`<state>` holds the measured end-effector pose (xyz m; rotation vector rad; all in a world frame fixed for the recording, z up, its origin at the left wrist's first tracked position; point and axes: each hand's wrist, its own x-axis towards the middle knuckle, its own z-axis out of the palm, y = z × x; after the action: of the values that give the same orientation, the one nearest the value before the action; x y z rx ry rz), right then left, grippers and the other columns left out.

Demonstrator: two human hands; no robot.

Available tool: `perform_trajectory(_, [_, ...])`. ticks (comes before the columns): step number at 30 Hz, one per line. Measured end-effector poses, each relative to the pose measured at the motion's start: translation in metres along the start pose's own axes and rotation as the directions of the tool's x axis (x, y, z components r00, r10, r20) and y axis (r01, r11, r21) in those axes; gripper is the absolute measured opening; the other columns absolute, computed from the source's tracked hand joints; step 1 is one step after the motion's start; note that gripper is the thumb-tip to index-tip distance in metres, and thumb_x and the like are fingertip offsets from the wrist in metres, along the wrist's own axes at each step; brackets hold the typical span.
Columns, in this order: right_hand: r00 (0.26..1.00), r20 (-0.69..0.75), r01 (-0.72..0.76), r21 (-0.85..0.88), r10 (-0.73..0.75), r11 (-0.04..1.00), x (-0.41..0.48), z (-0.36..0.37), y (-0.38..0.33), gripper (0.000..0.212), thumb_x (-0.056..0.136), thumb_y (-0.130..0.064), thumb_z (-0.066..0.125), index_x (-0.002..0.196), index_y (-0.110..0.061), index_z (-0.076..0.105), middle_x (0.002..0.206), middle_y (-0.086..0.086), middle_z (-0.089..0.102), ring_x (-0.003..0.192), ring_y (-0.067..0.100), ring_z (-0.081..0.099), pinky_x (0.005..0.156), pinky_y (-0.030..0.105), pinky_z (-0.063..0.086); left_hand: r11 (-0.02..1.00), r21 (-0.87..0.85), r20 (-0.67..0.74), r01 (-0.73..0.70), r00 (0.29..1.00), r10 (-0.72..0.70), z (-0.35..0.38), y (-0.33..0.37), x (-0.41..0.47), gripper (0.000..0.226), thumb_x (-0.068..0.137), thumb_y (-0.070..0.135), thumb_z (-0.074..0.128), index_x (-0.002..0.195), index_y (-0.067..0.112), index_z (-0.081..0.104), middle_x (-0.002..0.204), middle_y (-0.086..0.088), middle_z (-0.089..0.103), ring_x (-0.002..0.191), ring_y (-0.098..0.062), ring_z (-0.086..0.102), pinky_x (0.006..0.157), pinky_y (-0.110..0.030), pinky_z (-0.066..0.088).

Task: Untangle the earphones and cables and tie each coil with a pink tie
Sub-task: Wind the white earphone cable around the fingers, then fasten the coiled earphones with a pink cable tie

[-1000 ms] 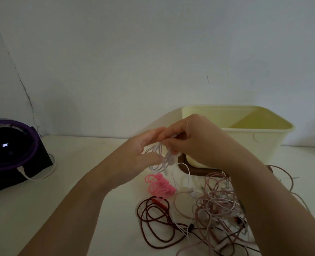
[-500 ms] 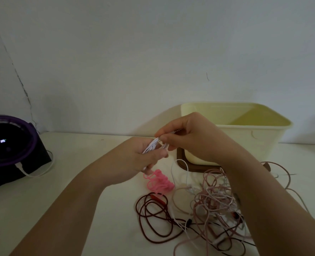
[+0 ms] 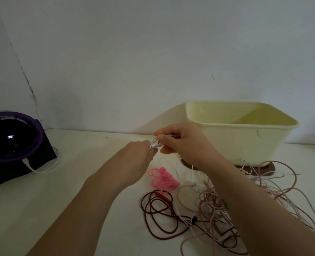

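Note:
My left hand [image 3: 134,161] and my right hand [image 3: 182,145] meet above the table, and both pinch a small white cable coil [image 3: 155,144] between their fingertips. A white strand [image 3: 178,169] trails down from under my right hand to the table. Below the hands lies a heap of pink ties [image 3: 163,179]. A dark red cable [image 3: 160,215] sprawls in loose loops in front of it. A tangle of pale pink and white earphone cables [image 3: 215,206] lies to the right, partly under my right forearm.
A cream plastic tub [image 3: 239,135] stands on a brown mat [image 3: 252,168] at the back right, by the wall. A black and purple round device [image 3: 12,145] with a white cord [image 3: 42,168] sits at the far left.
The white cable went from loose loops over my left fingers to a tight small coil pinched by both hands. The hands rose slightly and shifted away from the pink ties.

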<state>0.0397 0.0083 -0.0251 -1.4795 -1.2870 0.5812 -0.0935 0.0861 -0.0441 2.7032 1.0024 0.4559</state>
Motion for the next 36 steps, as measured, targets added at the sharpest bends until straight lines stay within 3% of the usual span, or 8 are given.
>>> perform_trajectory(3, [0.986, 0.083, -0.149, 0.032, 0.146, 0.988, 0.003, 0.001, 0.011, 0.025, 0.099, -0.019, 0.048, 0.111, -0.004, 0.062, 0.096, 0.007, 0.066, 0.07, 0.015, 0.067, 0.069, 0.028, 0.059, 0.976, -0.194, 0.029, 0.099, 0.995, -0.095, 0.01, -0.016, 0.0, 0.03, 0.101, 0.03, 0.035, 0.076, 0.018, 0.048, 0.081, -0.004, 0.059, 0.079, -0.026, 0.061, 0.073, -0.036, 0.046])
perform_trajectory(7, [0.98, 0.054, -0.12, -0.605, 0.191, 0.787, 0.004, 0.011, 0.033, 0.026, 0.096, -0.026, 0.049, 0.105, -0.006, 0.064, 0.101, 0.008, 0.068, 0.091, 0.021, 0.065, 0.084, 0.037, 0.053, 0.91, -0.374, 0.04, 0.178, 0.984, -0.176, 0.033, -0.028, 0.005, 0.032, 0.101, 0.028, 0.036, 0.079, 0.015, 0.055, 0.08, 0.001, 0.061, 0.08, -0.019, 0.062, 0.075, -0.03, 0.047])
perform_trajectory(10, [0.97, 0.084, -0.087, -0.758, 0.228, 0.646, -0.001, 0.023, 0.047, 0.033, 0.092, -0.035, 0.055, 0.102, -0.005, 0.065, 0.097, 0.009, 0.068, 0.088, 0.021, 0.064, 0.08, 0.035, 0.054, 0.822, -0.534, 0.079, 0.198, 0.98, -0.184, 0.044, -0.024, 0.007, 0.033, 0.101, 0.028, 0.036, 0.095, 0.011, 0.063, 0.091, 0.002, 0.065, 0.083, -0.012, 0.063, 0.081, -0.028, 0.051])
perform_trajectory(13, [0.967, 0.115, -0.073, -0.727, 0.225, 0.683, -0.002, 0.025, 0.053, 0.039, 0.091, -0.039, 0.055, 0.097, -0.003, 0.067, 0.092, 0.012, 0.069, 0.08, 0.022, 0.064, 0.074, 0.034, 0.052, 0.85, -0.496, 0.075, 0.176, 0.984, -0.16, 0.048, -0.02, 0.007, 0.038, 0.102, 0.027, 0.035, 0.102, 0.01, 0.068, 0.096, 0.003, 0.065, 0.081, -0.004, 0.06, 0.067, -0.008, 0.041])
perform_trajectory(20, [0.971, 0.135, -0.085, -0.579, 0.199, 0.811, 0.002, 0.022, 0.06, 0.035, 0.087, -0.033, 0.062, 0.08, 0.001, 0.069, 0.083, 0.022, 0.067, 0.06, 0.016, 0.045, 0.057, 0.027, 0.038, 0.876, -0.454, 0.161, 0.16, 0.982, -0.096, 0.044, -0.019, 0.005, 0.037, 0.1, 0.027, 0.04, 0.098, 0.003, 0.068, 0.092, -0.011, 0.069, 0.08, -0.022, 0.062, 0.072, -0.029, 0.045])
perform_trajectory(26, [0.994, 0.051, -0.066, -0.43, 0.097, 0.9, 0.003, 0.024, 0.063, 0.017, 0.081, -0.03, 0.071, 0.083, -0.014, 0.069, 0.075, -0.004, 0.064, 0.062, 0.001, 0.053, 0.054, 0.011, 0.039, 0.913, -0.383, 0.155, 0.14, 0.984, -0.086, 0.032, -0.018, 0.006, 0.035, 0.099, 0.027, 0.043, 0.074, 0.007, 0.058, 0.069, -0.001, 0.059, 0.062, -0.012, 0.051, 0.06, -0.023, 0.037])
perform_trajectory(31, [0.994, 0.022, -0.105, -0.191, 0.111, 0.976, 0.006, 0.021, 0.063, 0.014, 0.077, -0.024, 0.077, 0.077, -0.015, 0.067, 0.083, 0.007, 0.071, 0.075, 0.016, 0.065, 0.075, 0.033, 0.054, 0.882, -0.454, 0.069, 0.127, 0.992, -0.108, 0.027, -0.016, 0.006, 0.031, 0.095, 0.025, 0.045, 0.088, 0.01, 0.07, 0.088, -0.006, 0.071, 0.086, -0.02, 0.066, 0.082, -0.04, 0.05])
perform_trajectory(36, [0.978, 0.005, -0.21, 0.088, 0.21, 0.974, 0.007, 0.016, 0.061, 0.013, 0.077, -0.004, 0.075, 0.075, -0.013, 0.066, 0.074, 0.006, 0.069, 0.066, 0.012, 0.063, 0.067, 0.022, 0.055, 0.865, -0.496, -0.008, 0.068, 0.997, -0.083, 0.026, -0.012, 0.006, 0.029, 0.097, 0.021, 0.043, 0.088, 0.014, 0.07, 0.08, 0.003, 0.067, 0.083, -0.011, 0.066, 0.074, -0.023, 0.049])
